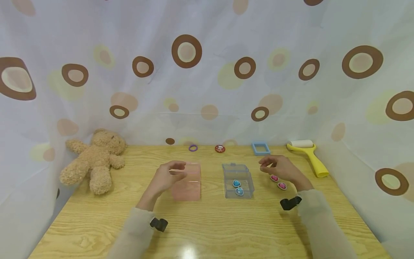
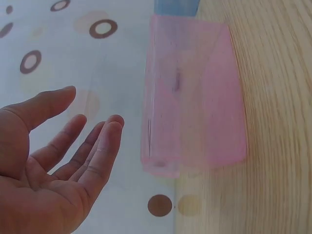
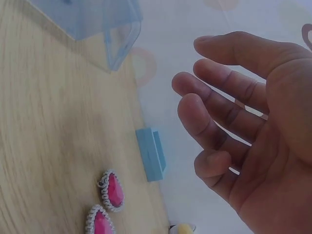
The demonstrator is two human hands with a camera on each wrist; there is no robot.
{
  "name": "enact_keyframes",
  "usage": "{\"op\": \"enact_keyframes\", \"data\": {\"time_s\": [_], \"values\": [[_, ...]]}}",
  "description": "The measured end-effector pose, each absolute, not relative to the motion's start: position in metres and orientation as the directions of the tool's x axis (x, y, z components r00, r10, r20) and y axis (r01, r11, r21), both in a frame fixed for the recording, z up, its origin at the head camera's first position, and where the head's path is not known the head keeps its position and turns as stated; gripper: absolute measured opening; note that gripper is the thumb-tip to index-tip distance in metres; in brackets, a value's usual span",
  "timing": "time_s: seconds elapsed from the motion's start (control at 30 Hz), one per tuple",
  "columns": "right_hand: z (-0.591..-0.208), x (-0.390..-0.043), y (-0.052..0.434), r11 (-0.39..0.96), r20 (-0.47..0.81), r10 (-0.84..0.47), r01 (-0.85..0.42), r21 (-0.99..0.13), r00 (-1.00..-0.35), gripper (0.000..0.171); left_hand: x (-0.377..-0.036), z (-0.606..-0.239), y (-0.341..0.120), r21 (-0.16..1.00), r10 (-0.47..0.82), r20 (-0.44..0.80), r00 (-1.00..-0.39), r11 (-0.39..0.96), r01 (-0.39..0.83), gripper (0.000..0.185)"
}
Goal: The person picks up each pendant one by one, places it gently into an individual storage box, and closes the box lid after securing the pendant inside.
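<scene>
My left hand [image 1: 168,175] hovers by a pink see-through box [image 1: 186,190], fingers relaxed and apart from it. In the left wrist view the pink box [image 2: 195,97] stands beyond the fingertips. My right hand [image 1: 280,168] floats above two pink gems with silvery beaded rims [image 1: 282,186], holding nothing. Those pink gems [image 3: 114,191] lie on the wood in the right wrist view. Between the hands sits a blue see-through box [image 1: 229,192] with its lid raised. Two blue gems [image 1: 238,187] lie inside it.
A teddy bear [image 1: 97,162] lies at the left. Along the back are a purple ring [image 1: 193,150], a red round piece [image 1: 220,148] and a light-blue square frame [image 1: 261,153]. A yellow-handled roller [image 1: 312,158] lies at the back right. A spotted curtain [image 1: 207,90] surrounds the table.
</scene>
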State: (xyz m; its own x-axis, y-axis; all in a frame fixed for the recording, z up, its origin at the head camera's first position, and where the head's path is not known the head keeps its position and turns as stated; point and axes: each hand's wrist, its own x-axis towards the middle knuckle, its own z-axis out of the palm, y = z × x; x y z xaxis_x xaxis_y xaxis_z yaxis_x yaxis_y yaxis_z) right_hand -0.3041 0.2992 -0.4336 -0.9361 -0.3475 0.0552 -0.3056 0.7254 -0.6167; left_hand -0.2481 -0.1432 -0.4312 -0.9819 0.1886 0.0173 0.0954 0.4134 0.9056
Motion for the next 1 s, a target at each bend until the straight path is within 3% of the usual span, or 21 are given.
{"op": "enact_keyframes", "data": {"time_s": [0.33, 0.77, 1.0], "values": [[-0.442, -0.305, 0.314, 0.755, 0.054, -0.288, -0.262, -0.602, -0.956, 0.033, -0.247, -0.437, -0.168, 0.918, 0.153, -0.021, -0.988, 0.394, 0.041, 0.042], [-0.46, -0.304, 0.336, 0.792, -0.046, -0.213, -0.145, -0.592, -0.976, 0.036, -0.244, -0.443, -0.181, 0.915, 0.151, -0.074, -0.986, 0.403, -0.007, 0.041], [-0.468, -0.303, 0.345, 0.807, -0.06, -0.199, -0.129, -0.577, -0.978, 0.035, -0.243, -0.449, -0.184, 0.901, 0.236, -0.104, -0.966, 0.434, 0.009, 0.046]]}}
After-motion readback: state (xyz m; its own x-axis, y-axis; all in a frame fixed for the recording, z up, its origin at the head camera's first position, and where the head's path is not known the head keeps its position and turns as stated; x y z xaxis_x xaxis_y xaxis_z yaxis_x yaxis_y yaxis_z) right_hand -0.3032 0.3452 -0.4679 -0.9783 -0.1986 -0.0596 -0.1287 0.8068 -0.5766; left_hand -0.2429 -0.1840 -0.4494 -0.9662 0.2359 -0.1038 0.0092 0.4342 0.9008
